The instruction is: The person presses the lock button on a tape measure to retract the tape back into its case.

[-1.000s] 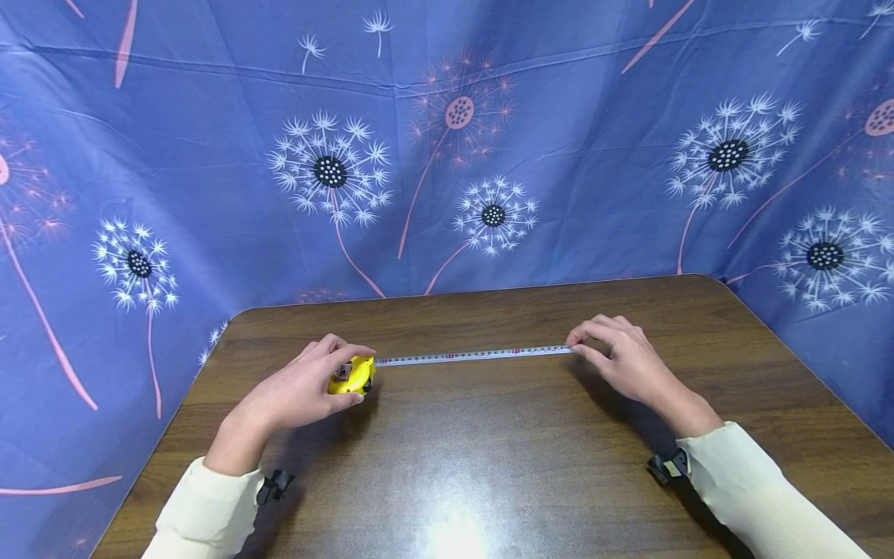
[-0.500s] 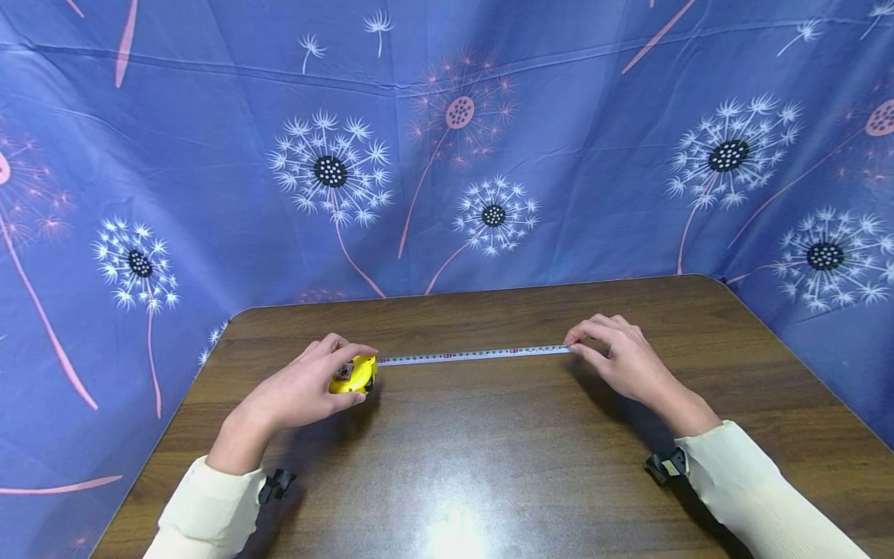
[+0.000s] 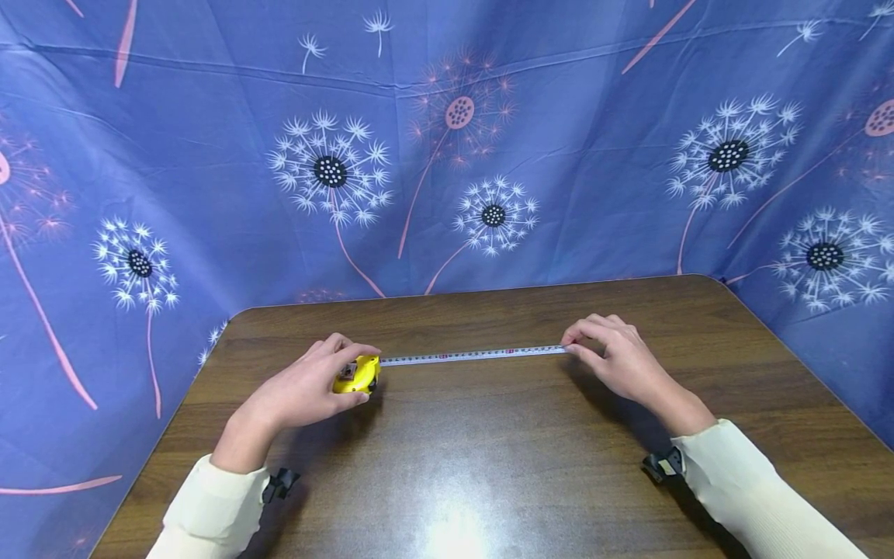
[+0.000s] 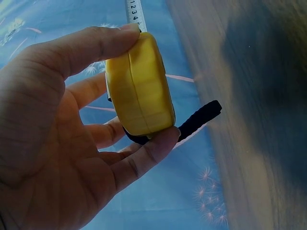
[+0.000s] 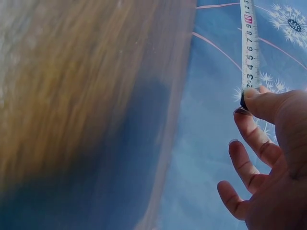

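Observation:
In the head view my left hand point(image 3: 303, 392) grips the yellow case of a tape measure point(image 3: 358, 376), thumb on the near side and fingers on the far side. The left wrist view shows the case point(image 4: 141, 86) held between thumb and fingers, a black strap point(image 4: 199, 120) hanging off it. A white blade point(image 3: 468, 356) with printed numbers runs straight from the case to my right hand point(image 3: 624, 361). That hand pinches the blade's end between thumb and index finger; its other fingers are loosely bent in the right wrist view, near the low numbers of the blade point(image 5: 250, 52).
Below both hands lies a brown wood-grain table point(image 3: 461, 442), with a bright light reflection near its front. A blue cloth point(image 3: 419, 155) printed with dandelions hangs behind and beside it. Each wrist carries a small black camera mount point(image 3: 281, 484).
The two hands have come slightly closer together: the right has shifted a little left, the left with the case a little right. The visible blade is somewhat shorter.

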Demonstrator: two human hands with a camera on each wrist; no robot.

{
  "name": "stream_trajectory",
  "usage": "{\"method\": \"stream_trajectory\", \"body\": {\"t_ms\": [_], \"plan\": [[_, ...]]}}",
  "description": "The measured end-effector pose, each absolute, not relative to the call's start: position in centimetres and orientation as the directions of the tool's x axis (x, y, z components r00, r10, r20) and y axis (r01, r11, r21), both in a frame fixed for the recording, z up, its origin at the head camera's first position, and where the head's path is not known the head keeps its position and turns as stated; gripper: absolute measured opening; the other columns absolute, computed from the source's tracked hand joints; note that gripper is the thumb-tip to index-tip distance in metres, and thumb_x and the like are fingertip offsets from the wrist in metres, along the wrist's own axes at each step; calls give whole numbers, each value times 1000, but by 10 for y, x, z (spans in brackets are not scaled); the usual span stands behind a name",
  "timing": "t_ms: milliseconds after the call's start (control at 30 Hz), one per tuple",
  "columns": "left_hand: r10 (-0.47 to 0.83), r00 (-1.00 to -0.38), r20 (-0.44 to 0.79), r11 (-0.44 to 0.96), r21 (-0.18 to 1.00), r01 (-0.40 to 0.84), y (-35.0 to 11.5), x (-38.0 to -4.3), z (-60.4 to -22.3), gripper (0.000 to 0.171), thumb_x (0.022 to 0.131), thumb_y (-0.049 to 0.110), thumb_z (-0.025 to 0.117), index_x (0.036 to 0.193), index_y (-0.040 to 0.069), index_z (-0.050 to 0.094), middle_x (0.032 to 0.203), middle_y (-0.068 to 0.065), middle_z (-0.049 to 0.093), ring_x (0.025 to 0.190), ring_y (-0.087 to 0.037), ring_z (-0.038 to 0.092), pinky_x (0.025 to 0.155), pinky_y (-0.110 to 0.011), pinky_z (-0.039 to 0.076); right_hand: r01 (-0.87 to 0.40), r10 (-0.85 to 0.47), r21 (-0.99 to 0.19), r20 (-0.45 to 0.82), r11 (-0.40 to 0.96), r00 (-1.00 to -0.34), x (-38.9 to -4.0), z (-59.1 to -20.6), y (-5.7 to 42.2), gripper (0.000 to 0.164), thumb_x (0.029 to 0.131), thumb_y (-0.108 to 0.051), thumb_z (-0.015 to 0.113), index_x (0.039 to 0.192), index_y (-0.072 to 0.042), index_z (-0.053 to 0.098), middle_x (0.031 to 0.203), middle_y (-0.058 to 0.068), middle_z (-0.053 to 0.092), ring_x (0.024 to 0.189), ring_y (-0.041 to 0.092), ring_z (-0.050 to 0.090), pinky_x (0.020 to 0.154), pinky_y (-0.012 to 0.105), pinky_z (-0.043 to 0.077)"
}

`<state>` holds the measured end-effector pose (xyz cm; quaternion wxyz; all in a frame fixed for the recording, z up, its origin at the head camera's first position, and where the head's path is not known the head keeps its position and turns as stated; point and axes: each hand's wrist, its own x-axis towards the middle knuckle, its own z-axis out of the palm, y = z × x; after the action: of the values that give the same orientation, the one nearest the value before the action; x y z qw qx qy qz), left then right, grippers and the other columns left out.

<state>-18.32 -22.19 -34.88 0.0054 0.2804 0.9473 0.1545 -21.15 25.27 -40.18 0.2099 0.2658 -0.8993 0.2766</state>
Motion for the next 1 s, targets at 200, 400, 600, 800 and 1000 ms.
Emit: {"method": "stream_trajectory", "body": {"t_ms": [200, 400, 600, 800, 1000], "plan": [[534, -842, 75, 795, 295, 530, -220, -183, -349, 60, 88, 29, 82, 143, 22, 60, 116, 0, 55, 103, -22, 51, 86, -43, 45, -608, -370, -390, 532, 691, -762, -213, -402, 250, 26, 87, 0, 80, 94, -22, 68, 96, -10, 67, 90, 26, 57, 78, 45, 33], [536, -841, 75, 793, 296, 532, -219, -183, -349, 60, 87, 28, 83, 143, 21, 59, 117, 1, 55, 105, -22, 51, 86, -44, 46, -617, -381, -383, 533, 688, -756, -213, -402, 246, 26, 88, 1, 79, 95, -21, 68, 98, -9, 68, 90, 28, 58, 79, 46, 34], [535, -842, 68, 794, 299, 529, -220, -184, -349, 61, 87, 27, 83, 143, 21, 59, 117, 0, 55, 105, -23, 51, 87, -44, 46, -616, -393, -390, 515, 684, -762, -213, -403, 246, 24, 90, 0, 77, 96, -21, 67, 100, -8, 67, 94, 29, 59, 81, 47, 34], [531, -845, 61, 796, 304, 523, -220, -183, -350, 61, 87, 26, 83, 143, 20, 59, 117, 0, 55, 104, -23, 51, 86, -43, 46, -615, -397, -392, 507, 684, -765, -213, -403, 246, 25, 90, 0, 77, 96, -22, 67, 100, -7, 67, 95, 29, 58, 82, 48, 34], [530, -846, 58, 796, 311, 520, -221, -184, -350, 61, 87, 26, 83, 143, 20, 59, 117, 0, 55, 104, -22, 50, 86, -43, 46, -613, -404, -388, 497, 688, -768, -213, -402, 245, 26, 90, 2, 76, 98, -22, 67, 101, -8, 67, 96, 26, 57, 83, 49, 35]]}}
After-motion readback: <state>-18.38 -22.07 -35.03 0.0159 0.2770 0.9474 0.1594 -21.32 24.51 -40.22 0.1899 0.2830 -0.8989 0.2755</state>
